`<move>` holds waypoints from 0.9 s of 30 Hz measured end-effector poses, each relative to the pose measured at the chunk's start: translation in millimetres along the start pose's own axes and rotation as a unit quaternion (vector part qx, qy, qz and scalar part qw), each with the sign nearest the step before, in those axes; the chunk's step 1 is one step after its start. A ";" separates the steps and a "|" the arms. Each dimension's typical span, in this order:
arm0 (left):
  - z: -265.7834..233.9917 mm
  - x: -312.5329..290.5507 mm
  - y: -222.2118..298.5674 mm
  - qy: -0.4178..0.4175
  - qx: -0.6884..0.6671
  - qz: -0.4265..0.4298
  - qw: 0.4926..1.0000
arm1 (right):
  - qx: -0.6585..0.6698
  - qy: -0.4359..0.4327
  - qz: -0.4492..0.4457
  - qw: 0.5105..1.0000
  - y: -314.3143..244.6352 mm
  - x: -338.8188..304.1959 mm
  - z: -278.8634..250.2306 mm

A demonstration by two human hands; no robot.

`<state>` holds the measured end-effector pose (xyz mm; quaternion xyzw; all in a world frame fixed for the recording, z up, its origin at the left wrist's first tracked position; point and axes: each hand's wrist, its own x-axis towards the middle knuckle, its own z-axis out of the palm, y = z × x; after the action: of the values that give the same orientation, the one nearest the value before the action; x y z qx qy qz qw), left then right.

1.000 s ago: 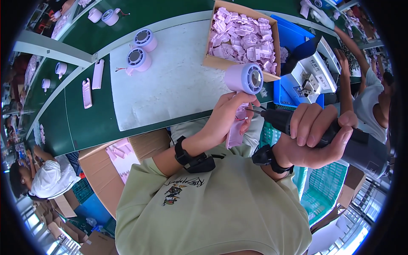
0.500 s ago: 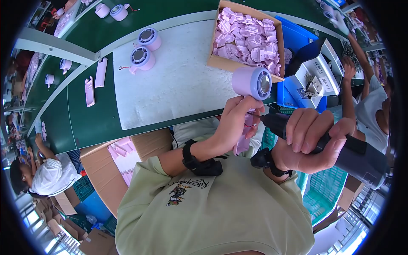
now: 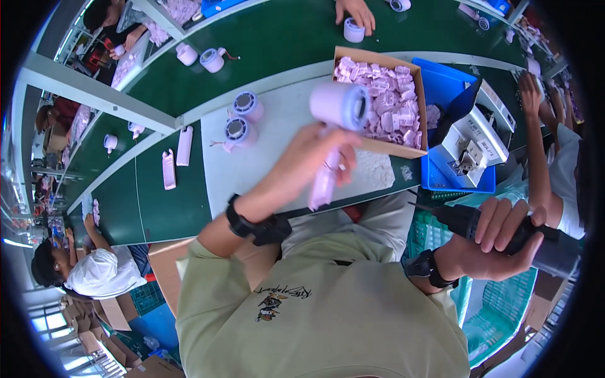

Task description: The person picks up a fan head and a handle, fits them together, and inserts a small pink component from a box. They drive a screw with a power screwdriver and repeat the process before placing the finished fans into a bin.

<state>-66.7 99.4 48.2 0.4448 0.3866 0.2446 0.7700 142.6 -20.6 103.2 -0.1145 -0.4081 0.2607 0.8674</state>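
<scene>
Shells (image 3: 184, 146) of slim lilac plastic, 2 in all, lie near each other on the green tabletop (image 3: 120, 201) at the left. Past them, 2 round housings (image 3: 240, 132) stand close together on a white sheet (image 3: 220, 173), wires trailing left from the nearer 1.

Next comes the left hand (image 3: 315, 151), its fingers closed around the neck of a lilac fan-like piece (image 3: 331, 104). This piece has just swung left and up over the sheet, away from the driver (image 3: 450, 218), whose bit was at its handle (image 3: 324, 183) a moment ago; now they are well apart. That suggests driving at the handle has stopped, though whether a screw is seated there I cannot tell. The piece looks whole: a smooth drum-shaped head, its darker ringed face turned right, and a pale handle slanting down and left, blurred in its details.

Behind its head stands a carton (image 3: 394, 150) heaped with small lilac parts (image 3: 397, 94), then a blue bin (image 3: 450, 183) bearing an open white box (image 3: 488, 148). Farthest right of these, the right hand (image 3: 498, 246) holds the dark driver, fingers wrapped around its body, bit pointing left into open space.
</scene>
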 end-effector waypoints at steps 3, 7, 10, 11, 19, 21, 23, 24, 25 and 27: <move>-58.6 39.7 48.4 0.044 0.062 0.025 0.997 | -0.117 0.110 0.074 0.984 -1.4 -3.2 -17.2; -126.4 144.9 71.6 0.152 0.103 0.026 0.983 | -0.168 0.148 0.096 0.970 -0.1 -12.3 -30.4; -159.5 181.7 67.8 0.236 0.322 0.131 0.908 | -0.259 0.154 0.094 0.949 6.4 -20.1 -34.5; -171.9 188.4 68.7 0.244 0.318 0.141 0.905 | -0.296 0.140 0.105 0.939 8.7 -22.4 -36.2; -231.7 106.3 111.4 0.254 0.256 0.075 0.930 | -0.376 0.110 0.168 0.904 16.6 -6.8 -49.1; -251.2 57.2 127.2 0.245 0.271 0.058 0.929 | -0.453 0.100 0.158 0.872 19.4 -0.3 -52.8; -272.6 7.7 130.8 0.281 0.371 0.029 0.885 | -0.488 0.091 0.158 0.854 23.9 4.4 -53.8; -285.7 -16.3 126.6 0.285 0.423 -0.012 0.860 | -0.525 0.085 0.144 0.835 27.2 8.7 -53.5; -296.2 -34.0 119.7 0.282 0.474 -0.054 0.833 | -0.562 0.081 0.128 0.813 30.8 12.2 -55.3; -309.4 -66.3 87.9 0.303 0.502 -0.049 0.809 | -0.560 0.078 0.097 0.819 42.4 16.6 -67.7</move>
<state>-359.7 247.7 55.6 0.6530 0.6904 0.1005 0.2947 188.1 24.9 53.1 -0.6390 -0.4019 0.0601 0.6531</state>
